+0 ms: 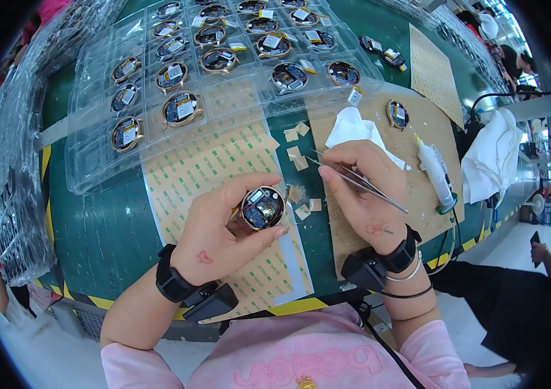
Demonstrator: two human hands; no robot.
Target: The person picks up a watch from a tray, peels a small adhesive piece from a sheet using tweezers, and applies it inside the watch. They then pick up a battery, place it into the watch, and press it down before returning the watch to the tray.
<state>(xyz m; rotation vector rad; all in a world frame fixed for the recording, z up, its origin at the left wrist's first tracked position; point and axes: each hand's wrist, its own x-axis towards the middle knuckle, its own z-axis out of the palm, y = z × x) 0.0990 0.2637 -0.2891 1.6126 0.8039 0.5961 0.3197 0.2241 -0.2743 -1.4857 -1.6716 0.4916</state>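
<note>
My left hand [220, 223] grips a round watch case [263, 207] by its rim, its inside with a dark circuit board facing up. In my right hand [363, 188] is a pair of metal tweezers [369, 187], pinched between thumb and fingers, with the tips pointing up and to the left, apart from the watch case. Under my left hand lies a tan sheet of adhesive backing [188, 170] with green print. Several small tan adhesive squares [295, 154] are scattered on the green mat between my hands.
A clear plastic tray [103, 172] with several open watch cases spans the far left. On the brown board [346, 249] at right are a white cloth [353, 126], another watch case [398, 114] and a white glue gun [434, 175]. Plastic-wrapped parts [16, 194] line the left edge.
</note>
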